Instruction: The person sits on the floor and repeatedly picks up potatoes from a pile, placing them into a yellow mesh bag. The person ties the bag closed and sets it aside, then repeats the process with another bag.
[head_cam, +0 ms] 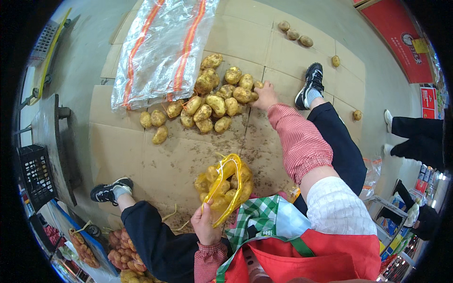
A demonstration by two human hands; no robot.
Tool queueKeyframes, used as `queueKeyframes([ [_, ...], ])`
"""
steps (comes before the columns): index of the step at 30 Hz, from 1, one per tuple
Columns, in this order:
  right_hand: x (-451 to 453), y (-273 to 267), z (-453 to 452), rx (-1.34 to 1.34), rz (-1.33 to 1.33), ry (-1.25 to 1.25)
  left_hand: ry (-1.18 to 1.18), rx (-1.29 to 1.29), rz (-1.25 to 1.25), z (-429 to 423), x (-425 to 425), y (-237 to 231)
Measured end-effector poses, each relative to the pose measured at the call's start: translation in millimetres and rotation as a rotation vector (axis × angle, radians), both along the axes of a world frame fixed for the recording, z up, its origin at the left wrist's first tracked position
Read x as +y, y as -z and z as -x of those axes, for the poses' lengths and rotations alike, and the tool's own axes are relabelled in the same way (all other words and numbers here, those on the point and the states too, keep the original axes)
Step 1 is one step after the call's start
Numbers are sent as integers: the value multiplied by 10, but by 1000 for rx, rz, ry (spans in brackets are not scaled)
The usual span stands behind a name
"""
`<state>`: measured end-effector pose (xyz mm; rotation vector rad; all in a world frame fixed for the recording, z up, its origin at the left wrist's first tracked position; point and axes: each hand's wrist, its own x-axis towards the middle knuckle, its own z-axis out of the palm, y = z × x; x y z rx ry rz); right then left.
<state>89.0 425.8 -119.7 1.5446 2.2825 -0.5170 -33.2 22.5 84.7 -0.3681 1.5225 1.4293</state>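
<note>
My left hand (206, 223) grips the rim of a yellow mesh bag (230, 207), whose mouth faces up. Potatoes fill the bag, which rests on cardboard between my legs. My right arm reaches forward, and my right hand (265, 97) touches potatoes at the right edge of a loose pile (216, 104); whether its fingers hold one is hidden. A large clear plastic sack (161, 53) with orange stripes lies against the pile, its near end beside the potatoes. Dirt is scattered on the cardboard (116, 148) between pile and bag.
Single potatoes (293, 34) lie beyond my right foot. At the left are a black crate (37, 173) on a flat cart (53, 141) and filled mesh bags (124, 251). A red carton (396, 39) is at the upper right. A person in dark trousers (417, 132) stands at the right.
</note>
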Motion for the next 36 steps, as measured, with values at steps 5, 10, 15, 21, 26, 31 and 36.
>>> queueKeyframes([
  [5,-533,118,-193,133,17,206,-50,4,-95,-56,82,-115],
  [10,-1249,-370,-296,780,477,692,-20,-40,-82,-115,-8,-92],
  [15,-2178,-1329,-249,1320,1248,663,-110,-16,-162,-232,-110,-48],
  [21,-2997,-1563,-167,837,1090,-148,-54,162,-352,-400,-420,267],
  [26,-3065,-1317,-429,471,314,-510,136,539,-136,-681,-493,902],
  [31,-2918,-1125,-748,657,738,-755,-291,310,-278,-790,-487,1158],
  [36,-2838,-1025,-969,580,354,-757,-211,463,-109,-726,-567,1218],
])
